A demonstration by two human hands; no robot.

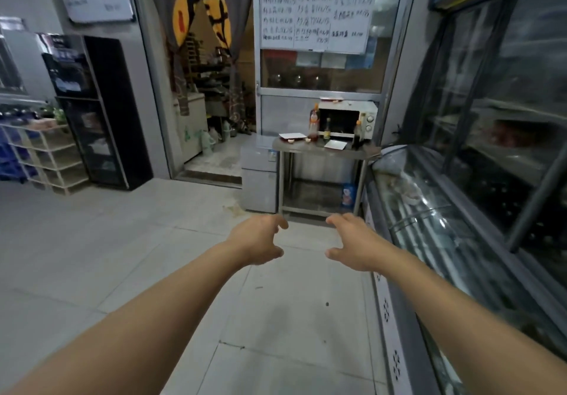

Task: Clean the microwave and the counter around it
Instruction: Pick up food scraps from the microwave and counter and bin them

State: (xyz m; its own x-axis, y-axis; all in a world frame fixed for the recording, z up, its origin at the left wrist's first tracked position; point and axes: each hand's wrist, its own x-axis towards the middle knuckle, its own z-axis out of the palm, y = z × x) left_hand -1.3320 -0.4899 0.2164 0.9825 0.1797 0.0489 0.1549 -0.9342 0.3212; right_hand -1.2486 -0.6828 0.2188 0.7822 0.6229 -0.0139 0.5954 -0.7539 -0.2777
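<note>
A white microwave [348, 119] with a dark window stands on a steel counter [319, 148] against the far wall, some way ahead of me. Several sauce bottles [313, 126] stand in front of it, and white papers [335, 144] and small dishes lie on the counter top. A flat item lies on the microwave's roof. My left hand [259, 239] and my right hand [352, 242] are stretched out over the tiled floor, well short of the counter. Both hold nothing, with loosely curled fingers facing each other.
A long glass display case [429, 226] runs along the right side up to the counter. A small grey cabinet [259, 177] stands left of the counter. A curtained doorway [208, 88] opens beyond it. A black fridge [92, 109] and white shelves [49, 158] stand at the left.
</note>
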